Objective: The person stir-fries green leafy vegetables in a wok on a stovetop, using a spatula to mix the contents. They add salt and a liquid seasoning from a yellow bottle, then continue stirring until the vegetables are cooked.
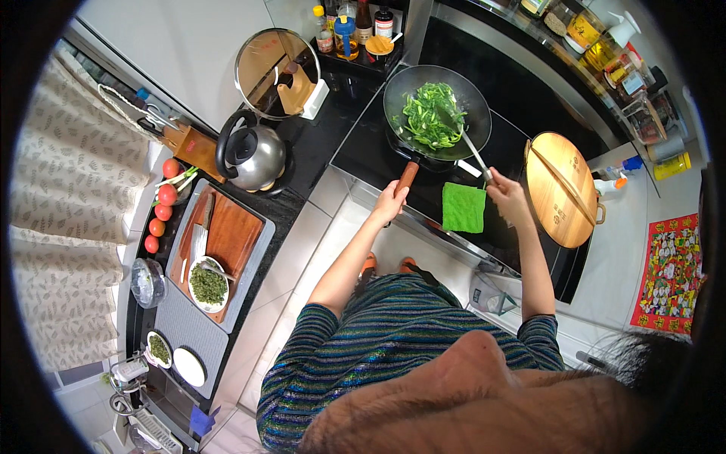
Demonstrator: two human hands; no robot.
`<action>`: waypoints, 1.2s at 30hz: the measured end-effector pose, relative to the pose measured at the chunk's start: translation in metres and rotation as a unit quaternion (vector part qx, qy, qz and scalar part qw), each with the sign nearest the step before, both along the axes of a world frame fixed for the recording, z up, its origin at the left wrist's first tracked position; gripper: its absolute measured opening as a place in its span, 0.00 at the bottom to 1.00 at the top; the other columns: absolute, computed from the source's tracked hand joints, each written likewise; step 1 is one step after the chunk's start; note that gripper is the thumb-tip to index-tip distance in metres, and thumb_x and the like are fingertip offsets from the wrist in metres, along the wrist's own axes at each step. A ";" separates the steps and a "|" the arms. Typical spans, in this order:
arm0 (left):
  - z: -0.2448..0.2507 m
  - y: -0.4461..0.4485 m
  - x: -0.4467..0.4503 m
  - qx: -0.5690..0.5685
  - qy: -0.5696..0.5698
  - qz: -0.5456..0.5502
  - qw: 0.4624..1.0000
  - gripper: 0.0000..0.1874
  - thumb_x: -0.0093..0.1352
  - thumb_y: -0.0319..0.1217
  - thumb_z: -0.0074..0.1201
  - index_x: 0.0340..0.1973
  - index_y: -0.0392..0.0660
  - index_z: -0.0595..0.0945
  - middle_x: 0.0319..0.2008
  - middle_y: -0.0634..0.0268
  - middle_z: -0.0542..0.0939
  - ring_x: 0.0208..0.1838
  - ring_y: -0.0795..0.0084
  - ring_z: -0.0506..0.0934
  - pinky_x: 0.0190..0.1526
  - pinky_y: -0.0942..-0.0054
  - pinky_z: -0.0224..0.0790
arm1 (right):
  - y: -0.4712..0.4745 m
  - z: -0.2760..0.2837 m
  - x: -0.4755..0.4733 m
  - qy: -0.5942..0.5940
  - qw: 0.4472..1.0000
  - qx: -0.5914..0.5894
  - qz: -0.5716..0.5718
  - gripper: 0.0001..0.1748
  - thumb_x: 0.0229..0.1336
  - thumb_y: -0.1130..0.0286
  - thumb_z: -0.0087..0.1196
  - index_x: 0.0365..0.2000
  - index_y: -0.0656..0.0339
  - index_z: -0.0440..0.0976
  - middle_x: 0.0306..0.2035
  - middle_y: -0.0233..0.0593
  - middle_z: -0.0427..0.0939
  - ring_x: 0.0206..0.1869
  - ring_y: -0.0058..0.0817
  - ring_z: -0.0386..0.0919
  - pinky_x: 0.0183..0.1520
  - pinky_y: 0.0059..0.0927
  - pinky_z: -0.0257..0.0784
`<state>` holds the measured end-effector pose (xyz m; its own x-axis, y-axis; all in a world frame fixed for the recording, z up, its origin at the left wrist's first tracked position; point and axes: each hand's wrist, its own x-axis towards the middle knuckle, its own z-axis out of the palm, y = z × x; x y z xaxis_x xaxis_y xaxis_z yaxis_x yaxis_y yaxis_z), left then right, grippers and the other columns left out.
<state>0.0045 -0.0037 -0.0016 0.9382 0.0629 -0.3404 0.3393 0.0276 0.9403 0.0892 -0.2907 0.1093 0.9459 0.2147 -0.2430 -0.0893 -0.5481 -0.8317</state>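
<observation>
A dark wok [481, 108] sits on the black stovetop, holding chopped green vegetables [428, 116]. My left hand [389, 201] grips the wok's wooden handle [406, 177]. In my right hand [507, 196] is a metal spatula [475, 152], whose blade reaches into the greens at their right side. A bright green cloth [463, 207] lies flat on the stove's front part, between my two hands. Just right of my right hand, a round wooden lid [558, 190] rests on the stove.
Left of the stove stand a steel kettle [258, 156], an upright glass lid [252, 62] and a wooden cutting board [241, 227] with a knife [201, 230] and a bowl of chopped greens [209, 286]. Tomatoes [167, 194] line the wall. Bottles [346, 37] occupy the back corner; jars [584, 31] fill a shelf above.
</observation>
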 end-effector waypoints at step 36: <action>0.007 0.001 -0.001 -0.004 0.013 -0.005 1.000 0.22 0.71 0.40 0.45 0.55 0.38 0.66 0.23 0.70 0.73 0.19 0.81 0.69 0.21 0.81 0.62 | 0.033 0.004 -0.046 -0.162 0.981 -0.029 0.102 0.29 0.50 0.76 0.54 0.56 0.56 0.68 0.18 0.46 0.63 0.19 0.21 0.63 0.26 0.23 0.63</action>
